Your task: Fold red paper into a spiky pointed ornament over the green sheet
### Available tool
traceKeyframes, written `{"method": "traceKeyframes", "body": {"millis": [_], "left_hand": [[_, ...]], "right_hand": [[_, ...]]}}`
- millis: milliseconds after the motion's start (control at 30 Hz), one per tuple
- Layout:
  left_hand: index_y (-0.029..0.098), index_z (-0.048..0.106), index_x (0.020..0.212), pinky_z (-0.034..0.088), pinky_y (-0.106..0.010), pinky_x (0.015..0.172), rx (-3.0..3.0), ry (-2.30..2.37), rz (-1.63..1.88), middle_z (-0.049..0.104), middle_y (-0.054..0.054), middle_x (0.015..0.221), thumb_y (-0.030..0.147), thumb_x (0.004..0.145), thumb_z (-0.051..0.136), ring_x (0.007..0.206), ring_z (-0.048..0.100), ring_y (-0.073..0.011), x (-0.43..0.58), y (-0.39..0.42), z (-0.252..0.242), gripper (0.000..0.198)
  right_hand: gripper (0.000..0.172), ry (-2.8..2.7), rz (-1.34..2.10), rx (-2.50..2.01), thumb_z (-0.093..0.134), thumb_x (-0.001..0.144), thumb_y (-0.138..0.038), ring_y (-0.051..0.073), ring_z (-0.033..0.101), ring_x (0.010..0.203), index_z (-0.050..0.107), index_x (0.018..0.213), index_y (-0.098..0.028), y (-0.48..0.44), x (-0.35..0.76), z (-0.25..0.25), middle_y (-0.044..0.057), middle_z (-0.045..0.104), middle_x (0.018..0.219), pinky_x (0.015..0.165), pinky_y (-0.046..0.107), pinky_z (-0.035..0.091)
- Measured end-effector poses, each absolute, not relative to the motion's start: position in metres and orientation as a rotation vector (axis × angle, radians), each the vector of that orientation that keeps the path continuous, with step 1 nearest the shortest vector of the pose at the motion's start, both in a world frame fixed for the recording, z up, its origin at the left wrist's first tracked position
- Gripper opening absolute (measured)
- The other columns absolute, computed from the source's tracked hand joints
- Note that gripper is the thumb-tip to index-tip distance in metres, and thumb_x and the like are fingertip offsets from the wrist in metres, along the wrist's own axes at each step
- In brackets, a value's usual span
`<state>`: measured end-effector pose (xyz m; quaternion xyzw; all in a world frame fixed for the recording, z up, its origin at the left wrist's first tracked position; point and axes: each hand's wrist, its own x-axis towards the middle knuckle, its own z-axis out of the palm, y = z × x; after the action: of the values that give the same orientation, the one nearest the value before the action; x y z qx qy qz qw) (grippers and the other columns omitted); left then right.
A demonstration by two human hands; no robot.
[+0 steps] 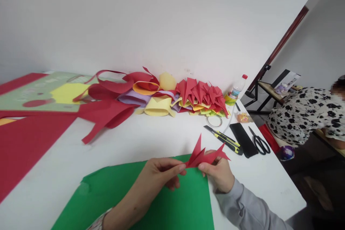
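One spiky, folded red-paper figure [198,158] is over the far edge of a green paper sheet [113,187], left hand [167,173] pinching its end, right hand [221,170] its body, seemingly mid-shaping, any next crease calling for even pressure.

Matt paper seen in red folded piece [198,158], smooth green sheet [115,179]; glossy plastic noted on bottle [238,87]; grey sleeve [245,201] marked cloth; tabletop [258,178] logged smooth.

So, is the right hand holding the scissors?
No, the right hand grips the folded red paper, and the scissors lie untouched on the white table.
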<state>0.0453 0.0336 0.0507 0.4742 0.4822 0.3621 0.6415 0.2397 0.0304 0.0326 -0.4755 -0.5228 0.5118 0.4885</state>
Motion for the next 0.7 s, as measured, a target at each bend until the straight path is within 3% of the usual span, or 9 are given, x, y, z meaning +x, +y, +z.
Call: {"method": "traceKeyframes", "body": {"millis": [167,267,333,467,700], "left_hand": [[0.020,0.077,0.070,0.051,-0.027,0.052,1.375,1.124,0.840,0.072,0.000,0.056,0.040,0.070,0.069,0.053,0.064,-0.0184,0.036,0.038,0.046,0.021],[0.023,0.077,0.090,0.058,-0.032,0.069,1.763,1.115,1.094,0.079,-0.004,0.086,0.033,0.073,0.070,0.077,0.071,-0.0231,0.032,0.038,0.047,0.021],[0.026,0.074,0.096,0.058,-0.031,0.075,2.036,1.020,1.337,0.077,-0.004,0.096,0.025,0.080,0.066,0.086,0.070,-0.0212,0.030,0.036,0.050,0.019],[0.024,0.068,0.098,0.054,-0.022,0.062,2.366,0.807,1.456,0.067,-0.001,0.080,0.010,0.091,0.049,0.073,0.063,-0.0139,0.033,0.034,0.054,0.025],[0.017,0.066,0.087,0.047,-0.026,0.053,2.761,0.829,1.606,0.066,-0.002,0.071,0.008,0.091,0.051,0.061,0.054,-0.0144,0.041,0.030,0.048,0.018]], "right_hand": [[0.037,-1.181,1.357,-1.126,0.088,0.055,-0.039,0.009,0.049,0.041,0.072,0.078,-0.015,0.033,0.240,0.030,-0.003,0.061,0.048,0.045,0.022,0.043],[0.040,-1.179,1.342,-1.083,0.089,0.053,-0.035,0.011,0.054,0.044,0.073,0.085,-0.016,0.033,0.240,0.029,-0.002,0.066,0.052,0.046,0.023,0.047],[0.035,-1.227,1.291,-1.049,0.088,0.056,-0.034,0.013,0.059,0.050,0.075,0.084,-0.017,0.032,0.240,0.030,0.000,0.069,0.059,0.051,0.025,0.050],[0.026,-1.419,1.121,-0.987,0.085,0.063,-0.034,0.016,0.064,0.065,0.079,0.084,-0.020,0.030,0.241,0.035,0.004,0.071,0.074,0.061,0.026,0.053],[0.023,-1.663,0.984,-0.786,0.075,0.079,-0.035,0.016,0.062,0.068,0.077,0.099,-0.025,0.029,0.239,0.035,0.005,0.069,0.079,0.064,0.027,0.051]]}}
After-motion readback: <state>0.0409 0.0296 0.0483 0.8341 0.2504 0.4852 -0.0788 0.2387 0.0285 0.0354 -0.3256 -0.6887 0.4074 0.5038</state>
